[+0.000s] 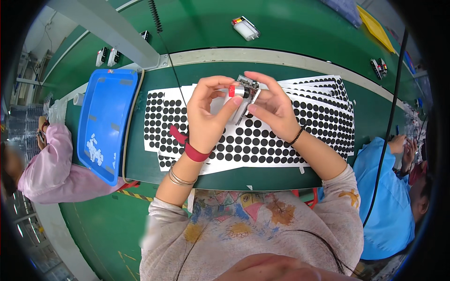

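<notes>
Above the middle of the table, both my hands hold a small device (242, 92) with a white housing, a red-and-black cylinder and a dark, metallic-looking side. My left hand (207, 110) grips it from the left, its thumb pressed against the cylinder. On the other side, my right hand (275, 108) pinches the dark part and a pale edge between thumb and fingers. Fingers cover much of the device, so its exact kind is unclear. Beneath lie overlapping white sheets (262, 146) of black round stickers. A red band with a loose tail circles my left wrist.
A blue tray (108, 100) with small white pieces stands at the left. Beyond the pale ledge, a similar device (245, 28) lies on the green surface, with others at left and right. A grey post (110, 30) and hanging cables cross the view. People sit on both sides.
</notes>
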`<state>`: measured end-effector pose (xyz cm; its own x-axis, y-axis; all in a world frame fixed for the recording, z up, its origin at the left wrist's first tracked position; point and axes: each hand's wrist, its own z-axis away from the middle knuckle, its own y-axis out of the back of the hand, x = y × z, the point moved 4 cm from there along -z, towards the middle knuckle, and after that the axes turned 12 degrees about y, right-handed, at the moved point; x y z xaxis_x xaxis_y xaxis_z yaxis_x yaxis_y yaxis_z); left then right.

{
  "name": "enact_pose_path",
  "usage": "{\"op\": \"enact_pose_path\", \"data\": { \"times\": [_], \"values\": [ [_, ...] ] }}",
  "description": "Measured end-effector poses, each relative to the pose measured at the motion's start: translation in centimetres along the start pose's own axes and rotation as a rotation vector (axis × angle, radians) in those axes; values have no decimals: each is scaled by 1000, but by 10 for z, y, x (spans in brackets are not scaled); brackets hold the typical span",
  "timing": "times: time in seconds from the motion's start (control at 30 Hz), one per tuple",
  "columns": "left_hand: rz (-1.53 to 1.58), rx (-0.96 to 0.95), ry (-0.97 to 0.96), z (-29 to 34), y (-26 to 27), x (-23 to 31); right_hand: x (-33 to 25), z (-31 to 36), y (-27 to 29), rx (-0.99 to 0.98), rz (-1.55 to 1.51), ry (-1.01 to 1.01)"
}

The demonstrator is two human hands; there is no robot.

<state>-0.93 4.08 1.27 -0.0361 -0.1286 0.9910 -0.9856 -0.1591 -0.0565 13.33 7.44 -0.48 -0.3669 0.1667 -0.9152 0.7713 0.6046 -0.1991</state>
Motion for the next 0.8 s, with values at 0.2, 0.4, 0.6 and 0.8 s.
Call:
{"op": "enact_pose_path", "data": {
  "times": [0.2,0.4,0.6,0.8],
  "values": [
    [-188,123,-144,4,-3,3,1,0,0,18,63,28],
    [-599,146,-371,8,-7,13,6,1,7,125,110,23],
    [-622,174,-371,8,-9,19,8,6,11,87,308,110],
    [-700,83,-412,4,-8,19,2,6,6,104,334,164]
  ]
}}
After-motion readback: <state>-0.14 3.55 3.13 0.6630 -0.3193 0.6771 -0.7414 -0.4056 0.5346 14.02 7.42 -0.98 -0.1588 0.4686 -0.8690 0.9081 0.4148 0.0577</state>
